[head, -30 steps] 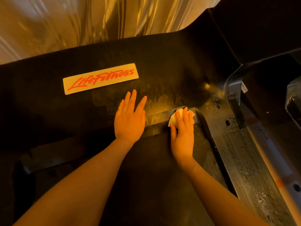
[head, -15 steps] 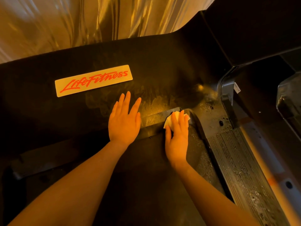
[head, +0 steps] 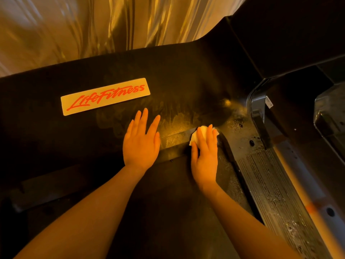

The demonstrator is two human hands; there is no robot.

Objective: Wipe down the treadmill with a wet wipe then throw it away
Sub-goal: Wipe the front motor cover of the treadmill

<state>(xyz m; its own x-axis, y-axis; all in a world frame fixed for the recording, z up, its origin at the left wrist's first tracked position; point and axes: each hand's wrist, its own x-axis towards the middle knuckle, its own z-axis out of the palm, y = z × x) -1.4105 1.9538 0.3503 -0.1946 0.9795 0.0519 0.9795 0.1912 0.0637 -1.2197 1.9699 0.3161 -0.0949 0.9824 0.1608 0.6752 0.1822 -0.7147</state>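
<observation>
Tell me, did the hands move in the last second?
Barely. The right hand still presses the wet wipe on the ledge at the front of the belt, with no clear slide. The left hand stays flat on the black cover below the LifeFitness label. Mostly the view shifted a little.

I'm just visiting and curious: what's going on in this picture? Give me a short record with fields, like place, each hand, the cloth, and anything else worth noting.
place: front end of a treadmill, on its dark motor cover
left hand: flat on the cover, fingers straight, holding nothing
right hand: pressing a wet wipe onto the strip where cover meets belt
wet wipe: white, bunched, mostly hidden under the fingers
logo plate: reads LifeFitness, red lettering, beyond the left hand
side rail: ribbed, to the right, speckled with droplets
surface: wet smears beyond both hands
backdrop: curtain behind the treadmill
</observation>
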